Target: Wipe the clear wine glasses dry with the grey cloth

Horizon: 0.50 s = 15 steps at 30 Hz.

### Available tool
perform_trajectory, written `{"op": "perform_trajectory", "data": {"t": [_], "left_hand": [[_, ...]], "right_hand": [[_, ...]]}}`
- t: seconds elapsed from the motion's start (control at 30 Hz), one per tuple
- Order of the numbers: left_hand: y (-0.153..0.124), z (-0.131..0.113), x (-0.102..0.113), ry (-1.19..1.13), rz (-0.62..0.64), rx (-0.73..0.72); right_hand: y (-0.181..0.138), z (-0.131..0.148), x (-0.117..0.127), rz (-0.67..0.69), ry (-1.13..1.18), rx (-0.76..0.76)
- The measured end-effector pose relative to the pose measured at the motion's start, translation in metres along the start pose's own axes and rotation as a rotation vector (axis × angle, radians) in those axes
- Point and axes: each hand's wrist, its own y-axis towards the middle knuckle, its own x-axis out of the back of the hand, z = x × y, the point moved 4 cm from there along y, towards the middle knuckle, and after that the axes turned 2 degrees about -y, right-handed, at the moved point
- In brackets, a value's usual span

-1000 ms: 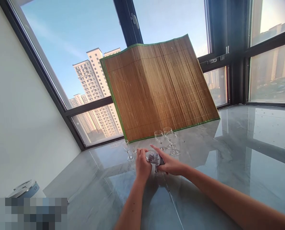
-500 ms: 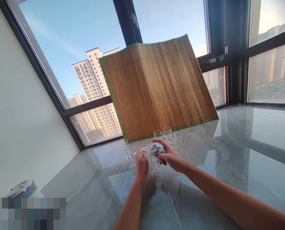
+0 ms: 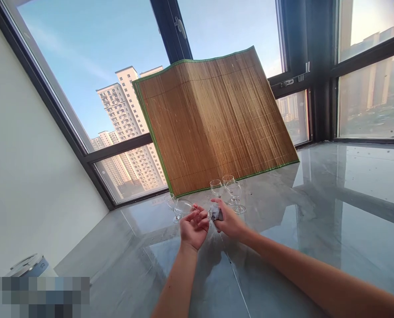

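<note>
My left hand [image 3: 194,229] is palm up, its fingers curled round a clear stemmed glass [image 3: 184,206]. The bowl of this glass points left, so it lies on its side in the air. My right hand [image 3: 230,221] grips a crumpled grey cloth [image 3: 216,212], pressed at the foot end of the same glass. Part of the stem is hidden by my fingers. Left of the held glass, another stemmed glass [image 3: 176,219] stands upright, partly overlapped by it. Beyond my right hand several more stand close together, the nearest glass [image 3: 234,191] showing its round foot.
Glossy grey marbled tiles [image 3: 276,247] with a pale seam make up the surface. Behind the glasses a bamboo mat [image 3: 216,123] with green edging leans against the dark-framed window [image 3: 180,28]. A white-and-blue lidded container [image 3: 31,266] stands at lower left, partly covered by a pixelated patch.
My left hand has rolled palm up, turning the held glass so its bowl points left. The cloth has moved from the bowl's side to the foot end. The view has shifted slightly.
</note>
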Motion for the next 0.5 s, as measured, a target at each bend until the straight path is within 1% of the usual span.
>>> {"op": "perform_trajectory", "data": {"t": [0.1, 0.17, 0.2, 0.27, 0.33, 0.37, 0.43, 0.5], "left_hand": [[0.002, 0.002, -0.003, -0.032, -0.006, 0.021], [0.003, -0.002, -0.001, -0.029, -0.047, -0.019], [0.004, -0.005, 0.001, -0.020, -0.074, -0.045], [0.005, -0.006, 0.005, 0.014, -0.140, -0.073], [0.006, -0.002, 0.010, 0.072, -0.203, -0.045], [0.007, 0.003, 0.012, 0.102, -0.223, -0.013], [0.008, 0.015, 0.014, 0.150, -0.226, 0.070], [0.009, 0.027, 0.014, 0.182, -0.209, 0.143]], "right_hand": [[-0.004, 0.006, -0.002, 0.060, 0.130, -0.161], [-0.005, 0.013, -0.001, 0.076, 0.196, -0.213], [-0.005, 0.017, 0.002, 0.062, 0.221, -0.211], [-0.003, 0.026, 0.010, -0.011, 0.239, -0.157], [-0.002, 0.036, 0.022, -0.132, 0.190, -0.037], [-0.002, 0.042, 0.028, -0.208, 0.130, 0.037], [-0.005, 0.052, 0.037, -0.345, -0.023, 0.163], [-0.009, 0.058, 0.039, -0.401, -0.146, 0.232]]}}
